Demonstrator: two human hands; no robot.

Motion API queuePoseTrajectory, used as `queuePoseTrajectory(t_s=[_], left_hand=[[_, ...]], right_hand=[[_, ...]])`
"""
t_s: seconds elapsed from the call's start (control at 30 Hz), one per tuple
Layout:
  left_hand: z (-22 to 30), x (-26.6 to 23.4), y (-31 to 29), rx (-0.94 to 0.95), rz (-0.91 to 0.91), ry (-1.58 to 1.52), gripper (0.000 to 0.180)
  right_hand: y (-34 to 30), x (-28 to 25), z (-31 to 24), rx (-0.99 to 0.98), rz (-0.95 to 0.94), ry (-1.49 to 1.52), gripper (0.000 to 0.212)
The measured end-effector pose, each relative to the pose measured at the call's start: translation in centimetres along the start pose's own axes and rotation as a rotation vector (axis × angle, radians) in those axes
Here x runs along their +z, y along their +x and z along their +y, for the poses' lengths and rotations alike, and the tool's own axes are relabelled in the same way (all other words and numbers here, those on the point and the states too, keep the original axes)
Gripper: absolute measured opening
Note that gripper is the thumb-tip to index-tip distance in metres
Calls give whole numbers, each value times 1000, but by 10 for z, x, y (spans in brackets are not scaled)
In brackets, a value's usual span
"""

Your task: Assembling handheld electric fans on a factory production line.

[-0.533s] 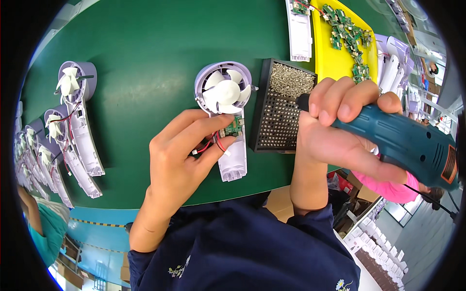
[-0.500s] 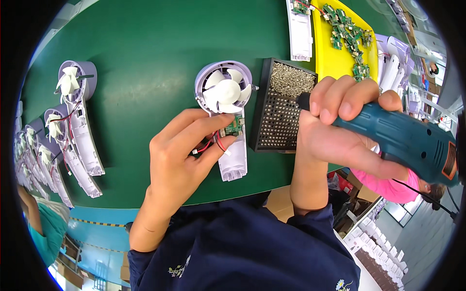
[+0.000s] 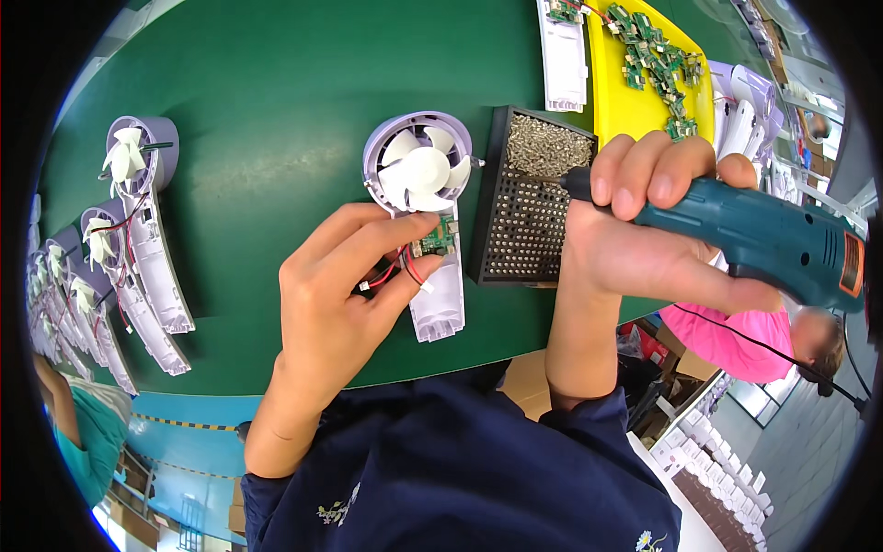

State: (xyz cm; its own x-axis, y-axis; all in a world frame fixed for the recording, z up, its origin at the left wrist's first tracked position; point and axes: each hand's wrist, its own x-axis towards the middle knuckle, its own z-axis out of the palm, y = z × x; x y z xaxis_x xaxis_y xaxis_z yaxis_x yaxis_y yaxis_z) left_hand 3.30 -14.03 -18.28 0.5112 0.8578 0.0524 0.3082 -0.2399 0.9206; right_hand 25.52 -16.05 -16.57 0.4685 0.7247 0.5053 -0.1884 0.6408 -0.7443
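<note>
At the left of the green counter point(image 3: 267, 101), we have a row of open fan housings point(image 3: 169, 276). Midway, our left hand point(image 3: 333, 285) holds a circuit board point(image 3: 441, 240) between finger and thumb in another fan's lilac handle point(image 3: 438, 308). Beyond the black screw tray point(image 3: 491, 198), our right hand point(image 3: 658, 221) grips a teal electric screwdriver point(image 3: 782, 235).

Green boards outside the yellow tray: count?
2: one board at the left hand, another board in the white housing beside the yellow tray. More may hide among fan units at left.
</note>
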Motion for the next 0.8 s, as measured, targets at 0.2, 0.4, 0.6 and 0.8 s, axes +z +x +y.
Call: queuePoseTrajectory(t_s=[0.2,0.4,0.6,0.8], left_hand=[[1,1,-1,-1,23,-5,30],[-1,0,1,16,6,-20,29],[0,-2,-1,-9,-9,-28,29],[-1,1,-2,-4,7,-51,29]], right_hand=[[-2,1,0,-28,-317,-3,102],[-2,4,0,-26,-297,-16,100],[-4,7,3,-86,-340,-65,104],[-7,17,-10,-127,-252,-40,106]])
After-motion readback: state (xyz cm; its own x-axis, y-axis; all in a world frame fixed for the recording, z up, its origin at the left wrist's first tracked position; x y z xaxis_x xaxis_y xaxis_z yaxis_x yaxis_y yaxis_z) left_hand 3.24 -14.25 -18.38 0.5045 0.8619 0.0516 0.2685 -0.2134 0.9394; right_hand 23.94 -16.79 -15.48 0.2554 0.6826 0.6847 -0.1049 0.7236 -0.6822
